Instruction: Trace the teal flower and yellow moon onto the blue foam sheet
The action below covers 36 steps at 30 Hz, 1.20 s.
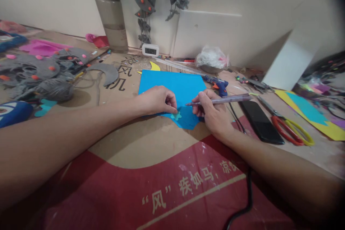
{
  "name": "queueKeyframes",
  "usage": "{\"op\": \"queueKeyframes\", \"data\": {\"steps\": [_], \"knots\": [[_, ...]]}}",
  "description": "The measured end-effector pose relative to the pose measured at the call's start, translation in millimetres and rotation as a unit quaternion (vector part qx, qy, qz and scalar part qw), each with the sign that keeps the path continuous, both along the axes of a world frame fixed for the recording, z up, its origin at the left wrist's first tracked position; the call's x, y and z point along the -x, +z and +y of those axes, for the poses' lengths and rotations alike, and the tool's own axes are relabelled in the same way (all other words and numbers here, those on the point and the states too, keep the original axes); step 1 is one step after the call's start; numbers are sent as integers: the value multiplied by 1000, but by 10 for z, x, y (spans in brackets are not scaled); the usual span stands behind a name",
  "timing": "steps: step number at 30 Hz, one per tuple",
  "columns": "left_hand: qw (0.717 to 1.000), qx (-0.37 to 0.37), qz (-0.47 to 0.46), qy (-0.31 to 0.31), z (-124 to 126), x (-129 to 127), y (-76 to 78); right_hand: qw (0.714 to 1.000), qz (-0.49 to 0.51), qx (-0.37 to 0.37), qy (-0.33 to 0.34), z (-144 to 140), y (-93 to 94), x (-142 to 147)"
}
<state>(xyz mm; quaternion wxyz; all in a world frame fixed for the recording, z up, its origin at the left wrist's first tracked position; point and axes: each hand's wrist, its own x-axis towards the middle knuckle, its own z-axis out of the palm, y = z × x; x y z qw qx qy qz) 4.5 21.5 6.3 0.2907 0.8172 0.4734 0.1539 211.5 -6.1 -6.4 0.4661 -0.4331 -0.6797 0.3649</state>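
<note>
A blue sheet (pixel 172 82), perhaps felt or foam, lies on the cardboard with a notched lower edge. On that lower edge rests a small teal star (pixel 176 115). My left hand (pixel 161 100) has its fingers curled together, the tips pinching or pressing the star's upper side. Between the fingers of my right hand (pixel 211 111) is a pen (pixel 226 99), its tip pointing left just above the sheet. The pen's tip is a short way from the star.
Right of my hands lie a black phone (pixel 261 120), scissors (pixel 289 127) with red and yellow handles, and a blue glue gun (pixel 218 84). A tall bottle (pixel 111 18) and small clock (pixel 150 50) stand behind. Grey felt pieces (pixel 40 68) fill the left. A black cable (pixel 249 190) runs in front.
</note>
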Motion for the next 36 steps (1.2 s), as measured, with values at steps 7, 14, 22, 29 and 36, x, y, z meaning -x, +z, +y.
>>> {"op": "queueKeyframes", "data": {"steps": [7, 14, 22, 29, 36], "knots": [[999, -15, 30, 0, -17, -11, 37, 988, -110, -33, 106, -58, 9, 18], [1000, -19, 24, 4, -36, -12, 40, 977, -171, -73, 106, -50, 0, 52], [1000, -25, 9, 7, -76, -7, 52, 970, -200, -73, 115, -66, 22, 83], [1000, -21, 12, 16, -22, -8, 11, 968, -199, -96, 118, -54, 16, 89], [999, -17, 15, 23, -3, -12, -4, 968, -195, -94, 128, -45, 12, 125]]}}
